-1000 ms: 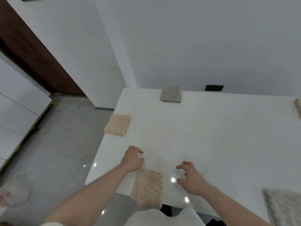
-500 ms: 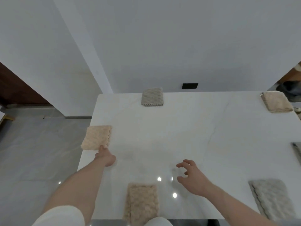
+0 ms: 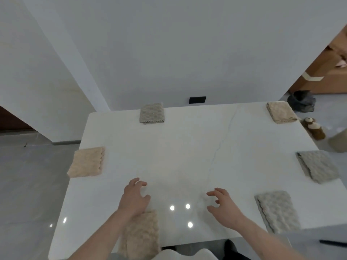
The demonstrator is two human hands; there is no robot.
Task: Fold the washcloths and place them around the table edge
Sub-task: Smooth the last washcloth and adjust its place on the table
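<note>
Several folded washcloths lie around the white marble table (image 3: 187, 151). A tan one (image 3: 142, 235) sits at the near edge under my left forearm. A peach one (image 3: 86, 162) overhangs the left edge. A grey one (image 3: 151, 113) is at the far edge, a beige one (image 3: 280, 112) at the far right corner, and two grey ones (image 3: 317, 166) (image 3: 277, 211) along the right side. My left hand (image 3: 135, 197) hovers with relaxed fingers just beyond the tan cloth, holding nothing. My right hand (image 3: 223, 205) hovers over bare tabletop, fingers loosely spread, also holding nothing.
A white wall with a black outlet plate (image 3: 197, 100) stands behind the table. A small stuffed toy (image 3: 313, 128) and a dark bag (image 3: 301, 100) are on the floor past the right edge. Grey tiled floor lies to the left.
The view has swung right, showing more cloths on the right side. My left hand drew back from the peach cloth at the left edge toward the near middle. My right hand barely moved.
</note>
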